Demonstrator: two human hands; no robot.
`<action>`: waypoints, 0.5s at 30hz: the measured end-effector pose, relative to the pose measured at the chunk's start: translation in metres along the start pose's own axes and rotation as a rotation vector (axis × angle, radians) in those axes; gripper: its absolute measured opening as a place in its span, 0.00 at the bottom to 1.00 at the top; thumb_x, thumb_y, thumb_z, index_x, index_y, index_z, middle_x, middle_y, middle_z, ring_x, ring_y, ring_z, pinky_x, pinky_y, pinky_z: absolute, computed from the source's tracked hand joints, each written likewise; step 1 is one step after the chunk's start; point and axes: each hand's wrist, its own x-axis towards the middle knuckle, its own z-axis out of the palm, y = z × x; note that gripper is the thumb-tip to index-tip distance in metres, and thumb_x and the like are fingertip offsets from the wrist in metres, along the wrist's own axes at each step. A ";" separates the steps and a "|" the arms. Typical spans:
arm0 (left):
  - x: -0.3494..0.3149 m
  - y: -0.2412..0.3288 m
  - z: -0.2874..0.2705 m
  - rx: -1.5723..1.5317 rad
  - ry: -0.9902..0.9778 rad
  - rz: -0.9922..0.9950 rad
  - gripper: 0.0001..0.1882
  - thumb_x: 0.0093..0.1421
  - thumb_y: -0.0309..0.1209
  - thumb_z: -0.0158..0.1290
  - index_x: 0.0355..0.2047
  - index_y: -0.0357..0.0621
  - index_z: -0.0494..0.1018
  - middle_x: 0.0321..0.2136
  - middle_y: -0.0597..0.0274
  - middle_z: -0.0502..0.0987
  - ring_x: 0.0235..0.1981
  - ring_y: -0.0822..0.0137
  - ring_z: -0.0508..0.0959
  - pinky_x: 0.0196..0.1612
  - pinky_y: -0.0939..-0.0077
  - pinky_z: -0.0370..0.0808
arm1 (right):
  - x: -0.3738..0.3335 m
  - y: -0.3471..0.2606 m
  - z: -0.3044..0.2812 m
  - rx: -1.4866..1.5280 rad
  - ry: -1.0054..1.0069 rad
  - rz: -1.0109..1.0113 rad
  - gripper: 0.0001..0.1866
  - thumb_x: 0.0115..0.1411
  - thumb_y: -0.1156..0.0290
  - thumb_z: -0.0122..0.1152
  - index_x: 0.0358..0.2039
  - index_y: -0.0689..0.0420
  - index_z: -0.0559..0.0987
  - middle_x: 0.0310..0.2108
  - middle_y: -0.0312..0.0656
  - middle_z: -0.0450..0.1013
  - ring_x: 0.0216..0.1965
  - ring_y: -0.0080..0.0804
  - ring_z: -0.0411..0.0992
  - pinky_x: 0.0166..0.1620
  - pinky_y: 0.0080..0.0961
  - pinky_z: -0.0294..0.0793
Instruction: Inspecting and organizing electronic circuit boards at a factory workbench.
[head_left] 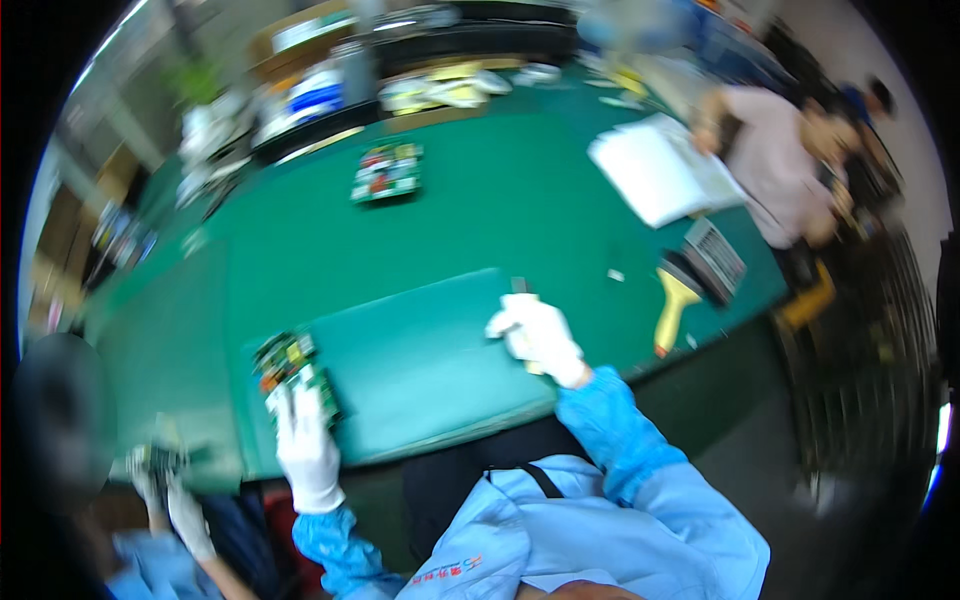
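Smooth green rectangular mat (pixel 430 345) on green tabletop (pixel 500 190). Green circuit board with raised components (pixel 286 354) at mat's left end. White-gloved left hand (pixel 308 455): fingers extended, slightly apart, touching board; clamping cannot be told. White-gloved right hand (pixel 538 332): fingers curled around grey-tipped object (pixel 519 285), details blurred, at mat's right edge. Forearms, in crinkled blue sleeve covers (pixel 615 425), reach forward.

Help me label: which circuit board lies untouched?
The far circuit board; the person's left hand touches the near board; a co-worker's gloved hands apparently hold another board.
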 end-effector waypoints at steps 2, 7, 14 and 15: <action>-0.001 -0.005 -0.004 -0.116 0.006 -0.036 0.24 0.51 0.17 0.49 0.50 0.41 0.71 0.51 0.52 0.73 0.57 0.43 0.67 0.60 0.49 0.65 | 0.000 0.010 -0.004 0.068 0.007 -0.173 0.19 0.64 0.56 0.52 0.32 0.61 0.76 0.28 0.44 0.77 0.11 0.16 0.59 0.11 0.15 0.54; -0.021 0.001 -0.021 -0.075 -0.106 -0.150 0.33 0.43 0.15 0.47 0.54 0.44 0.69 0.59 0.52 0.65 0.63 0.41 0.58 0.65 0.42 0.50 | 0.010 -0.015 0.030 -0.143 -0.071 -0.143 0.21 0.66 0.56 0.48 0.45 0.61 0.75 0.31 0.44 0.77 0.14 0.15 0.64 0.14 0.11 0.57; -0.035 0.031 -0.009 -0.179 0.090 -0.300 0.33 0.42 0.16 0.42 0.53 0.44 0.70 0.59 0.45 0.65 0.64 0.40 0.57 0.67 0.43 0.41 | 0.110 -0.067 0.075 -0.278 -0.114 -0.178 0.23 0.64 0.55 0.52 0.52 0.58 0.73 0.39 0.42 0.76 0.17 0.14 0.65 0.15 0.12 0.57; -0.034 0.036 -0.007 -0.208 0.150 -0.299 0.31 0.44 0.16 0.41 0.53 0.43 0.70 0.58 0.45 0.65 0.64 0.39 0.58 0.67 0.42 0.41 | 0.147 -0.059 0.077 0.018 -0.178 -0.017 0.21 0.64 0.56 0.53 0.51 0.57 0.73 0.38 0.43 0.76 0.17 0.15 0.65 0.14 0.12 0.57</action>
